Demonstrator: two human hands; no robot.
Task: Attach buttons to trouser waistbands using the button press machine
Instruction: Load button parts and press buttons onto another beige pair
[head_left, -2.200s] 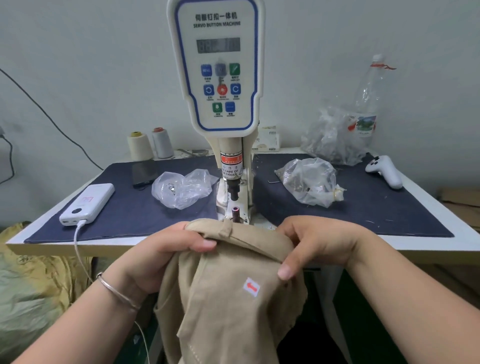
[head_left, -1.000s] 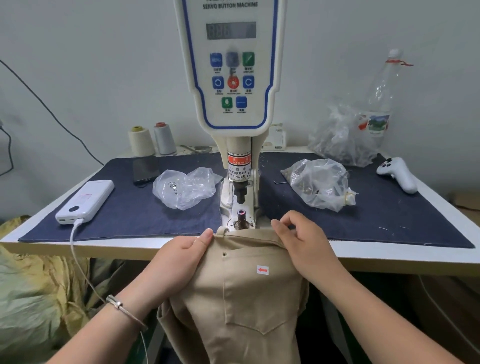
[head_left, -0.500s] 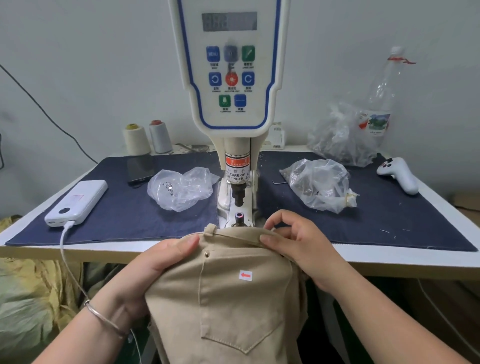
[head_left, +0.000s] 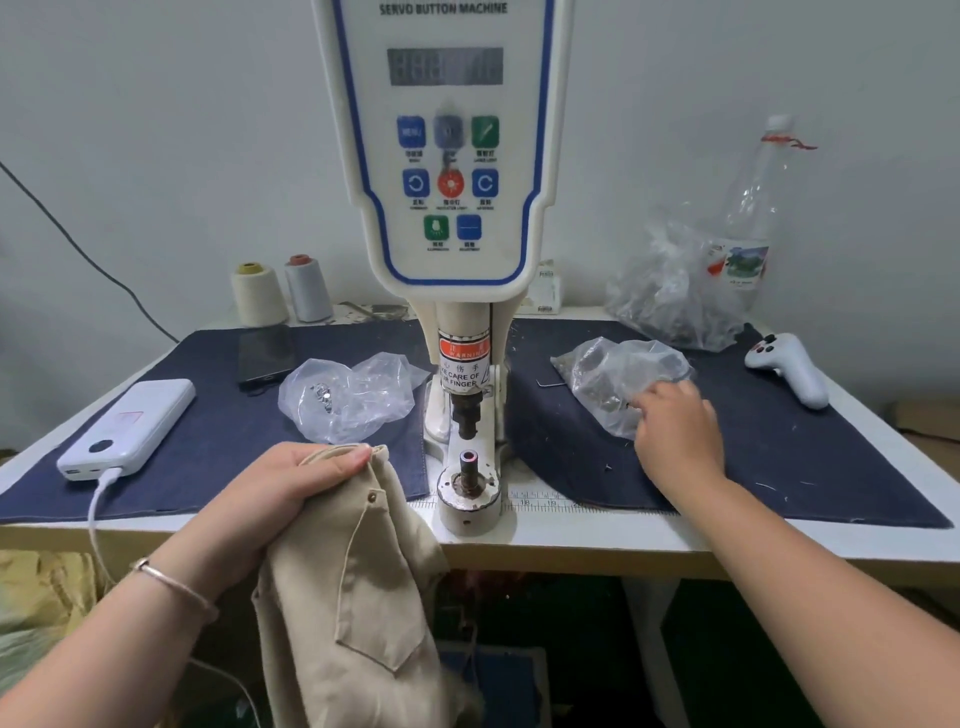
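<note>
The white servo button machine (head_left: 457, 156) stands at the table's middle, with its lower die post (head_left: 468, 462) bare and the punch (head_left: 466, 415) above it. My left hand (head_left: 280, 499) grips the waistband of the beige trousers (head_left: 358, 582), which hang off the front edge to the left of the die. My right hand (head_left: 675, 431) reaches into the clear plastic bag of small metal parts (head_left: 613, 379) to the right of the machine. Its fingertips are hidden in the bag.
A second clear bag (head_left: 353, 395) lies left of the machine. A white power bank (head_left: 130, 426) with cable, a dark phone (head_left: 265, 356) and two thread cones (head_left: 280, 291) are on the left. A white controller (head_left: 789, 366), a larger bag (head_left: 670, 291) and a bottle (head_left: 753, 218) are at right.
My right hand let go of the waistband and moved right to the bag of parts. My left hand pulled the trousers left, off the die post.
</note>
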